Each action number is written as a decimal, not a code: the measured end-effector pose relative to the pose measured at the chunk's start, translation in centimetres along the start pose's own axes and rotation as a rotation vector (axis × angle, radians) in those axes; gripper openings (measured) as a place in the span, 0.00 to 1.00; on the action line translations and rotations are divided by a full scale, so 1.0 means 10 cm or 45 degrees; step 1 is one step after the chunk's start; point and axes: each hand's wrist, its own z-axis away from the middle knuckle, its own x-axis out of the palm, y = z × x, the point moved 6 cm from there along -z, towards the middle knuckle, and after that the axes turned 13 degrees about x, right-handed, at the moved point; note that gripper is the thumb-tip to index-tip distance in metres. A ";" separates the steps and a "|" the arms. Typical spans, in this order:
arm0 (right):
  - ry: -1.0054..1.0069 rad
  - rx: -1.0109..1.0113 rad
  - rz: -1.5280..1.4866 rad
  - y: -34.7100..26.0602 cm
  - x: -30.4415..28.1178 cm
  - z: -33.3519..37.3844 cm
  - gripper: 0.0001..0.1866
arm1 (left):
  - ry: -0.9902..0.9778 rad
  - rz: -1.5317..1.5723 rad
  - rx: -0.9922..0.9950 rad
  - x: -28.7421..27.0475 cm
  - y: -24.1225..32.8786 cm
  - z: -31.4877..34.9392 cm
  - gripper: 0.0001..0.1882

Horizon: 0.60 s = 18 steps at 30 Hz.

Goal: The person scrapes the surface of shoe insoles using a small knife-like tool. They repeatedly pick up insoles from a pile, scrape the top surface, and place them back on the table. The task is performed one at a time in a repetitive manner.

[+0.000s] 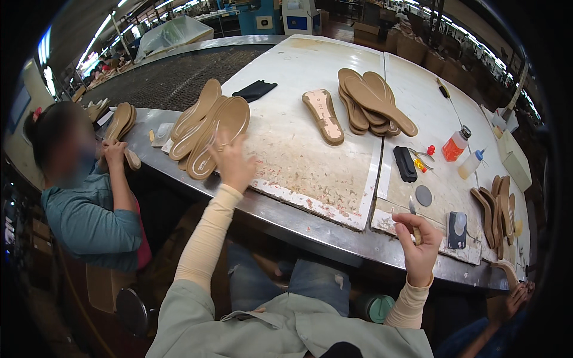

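Observation:
My left hand (234, 162) is spread at the near right edge of a pile of tan shoe insoles (200, 128) with white outlines. Its fingers are slightly blurred and overlap the top insole; whether they touch it I cannot tell. Farther right, my right hand (422, 241) is closed around a small slim tool (416, 234) with a yellowish handle and a greyish tip; its exact kind is unclear. A single insole (323, 116) with a pale pink patch lies on the white board (298, 167). Beyond it rests another heap of tan insoles (373, 98).
Right side: a black case (405, 164), grey disc (423, 196), pliers (425, 156), red-liquid bottle (456, 145), squeeze bottle (471, 164), phone (456, 234) and more insoles (498, 209). A black cloth (255, 90) lies behind. One co-worker (89, 203) sits left; another's hands (518, 298) show at right.

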 end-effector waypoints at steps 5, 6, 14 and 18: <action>-0.032 0.012 0.011 0.02 0.04 0.02 0.08 | -0.113 -0.074 -0.239 -0.08 -0.78 0.03 0.31; -0.038 0.011 0.020 0.01 0.06 0.02 0.08 | -0.115 -0.098 -0.176 -0.08 -0.77 0.04 0.30; -0.127 0.058 -0.111 0.10 0.30 -0.07 0.10 | 0.061 0.377 0.231 -0.56 0.10 0.24 0.23; -0.142 0.159 -0.361 0.19 0.59 -0.15 0.16 | 0.126 0.757 0.502 -0.91 0.82 0.52 0.22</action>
